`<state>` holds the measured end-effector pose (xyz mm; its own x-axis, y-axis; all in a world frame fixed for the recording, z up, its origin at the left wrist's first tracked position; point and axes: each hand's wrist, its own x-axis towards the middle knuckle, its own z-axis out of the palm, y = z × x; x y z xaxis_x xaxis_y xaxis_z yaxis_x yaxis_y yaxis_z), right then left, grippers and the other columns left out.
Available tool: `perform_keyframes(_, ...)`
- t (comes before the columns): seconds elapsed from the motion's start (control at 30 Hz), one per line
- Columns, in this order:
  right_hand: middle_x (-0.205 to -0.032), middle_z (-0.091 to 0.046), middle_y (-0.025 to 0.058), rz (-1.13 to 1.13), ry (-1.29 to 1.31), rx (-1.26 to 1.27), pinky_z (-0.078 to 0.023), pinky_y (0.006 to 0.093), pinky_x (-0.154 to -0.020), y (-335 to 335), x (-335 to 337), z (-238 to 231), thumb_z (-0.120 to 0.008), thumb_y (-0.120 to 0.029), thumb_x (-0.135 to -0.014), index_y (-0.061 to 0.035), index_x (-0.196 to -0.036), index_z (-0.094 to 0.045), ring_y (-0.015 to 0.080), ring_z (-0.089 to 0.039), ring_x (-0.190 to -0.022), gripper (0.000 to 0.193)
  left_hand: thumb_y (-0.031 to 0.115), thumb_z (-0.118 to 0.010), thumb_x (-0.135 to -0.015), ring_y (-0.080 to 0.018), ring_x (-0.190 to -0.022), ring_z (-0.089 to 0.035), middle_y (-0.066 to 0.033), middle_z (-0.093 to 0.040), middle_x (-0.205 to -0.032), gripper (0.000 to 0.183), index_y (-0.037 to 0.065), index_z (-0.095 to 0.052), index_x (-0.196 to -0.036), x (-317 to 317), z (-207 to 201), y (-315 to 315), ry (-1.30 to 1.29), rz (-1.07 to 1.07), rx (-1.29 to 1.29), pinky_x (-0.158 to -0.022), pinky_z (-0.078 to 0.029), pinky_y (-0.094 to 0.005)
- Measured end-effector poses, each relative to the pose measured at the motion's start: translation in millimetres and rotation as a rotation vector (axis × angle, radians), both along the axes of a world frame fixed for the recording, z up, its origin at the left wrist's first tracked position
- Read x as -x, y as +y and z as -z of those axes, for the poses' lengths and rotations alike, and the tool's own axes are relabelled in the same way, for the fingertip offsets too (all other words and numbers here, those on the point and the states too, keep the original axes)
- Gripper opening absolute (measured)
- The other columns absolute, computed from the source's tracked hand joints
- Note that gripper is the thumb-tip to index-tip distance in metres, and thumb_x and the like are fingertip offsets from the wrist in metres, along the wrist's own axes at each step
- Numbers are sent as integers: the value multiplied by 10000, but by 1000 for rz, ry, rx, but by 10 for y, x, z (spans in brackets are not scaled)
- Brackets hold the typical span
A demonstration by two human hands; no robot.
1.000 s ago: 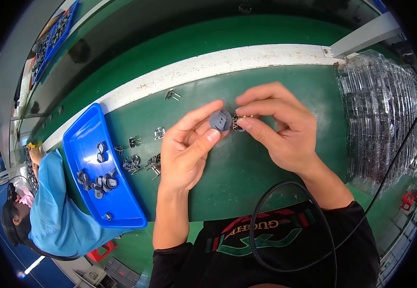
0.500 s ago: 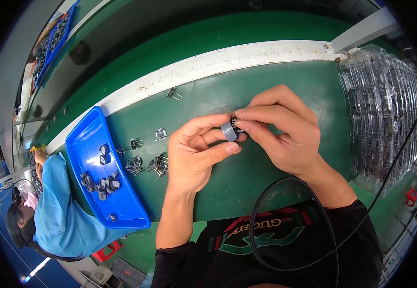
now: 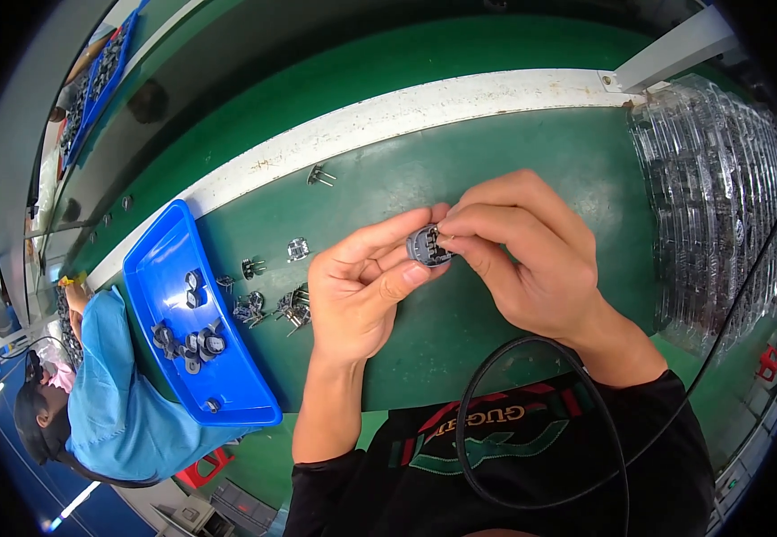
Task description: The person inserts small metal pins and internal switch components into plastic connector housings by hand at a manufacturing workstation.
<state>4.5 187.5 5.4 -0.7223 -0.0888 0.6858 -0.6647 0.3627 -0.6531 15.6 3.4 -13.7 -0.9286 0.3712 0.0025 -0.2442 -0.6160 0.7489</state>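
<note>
Between the thumb and fingers of my left hand is a round grey plastic housing, its open side turned to the right. A black inner part with small metal pieces shows inside it. My right hand is closed in a pinch at the housing's right rim, its thumb and fingertips touching the inner part. Those fingertips hide some of it. Left of my hands, several pronged metal-and-black parts lie on the green table. A clear-and-metal piece and another pronged part lie farther away.
A blue tray with several grey round housings stands at the left. Stacked clear plastic trays are at the right. A black cable loops before my chest. A person in blue works at the far left.
The housing has tilted and shifted slightly left in my left hand, so its black inside shows more. My right fingertips have stayed at its rim, a little lower.
</note>
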Motion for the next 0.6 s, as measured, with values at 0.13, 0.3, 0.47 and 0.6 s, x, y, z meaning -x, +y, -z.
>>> perform_keyframes(0.13, -838, -615, 85, 34, 34, -43, -483, 276, -496, -32, -29, -6, -766, 41, -684, 3, -879, -665, 191, -608, -631, 222, -122, -663, -854, -303, -1157, -633, -305, -585, -1280, 437, -120, -553, -1277, -5, 19, 14, -1, 3, -19, -994, -544, -389)
perform_keyframes(0.3, -891, -613, 105, -8, -111, -98, -524, 281, -597, -2, -100, -42, -758, 71, -742, 21, -938, -691, 205, -634, -750, 213, -130, -657, -854, -302, -1166, -627, -307, -583, -1283, 425, -121, -561, -1268, 1, 55, -8, 12, 24, -4, -1005, -534, -387)
perform_keyframes(0.47, -839, -581, 64, 67, -22, -69, -460, 276, -486, -47, -64, 53, -747, 32, -711, -21, -892, -671, 170, -586, -629, 203, -141, -635, -865, -292, -1171, -624, -296, -584, -1292, 445, -116, -537, -1298, -10, 35, 53, 39, -3, 54, -1002, -532, -379)
perform_keyframes(0.6, -885, -606, 78, 80, -204, 1, -500, 304, -571, -94, -16, 67, -714, 19, -793, -39, -916, -682, 214, -619, -695, 140, -129, -553, -915, -280, -1301, -520, -286, -448, -1444, 685, 5, -252, -1516, 31, -73, 104, -40, 3, 121, -1078, -446, -374)
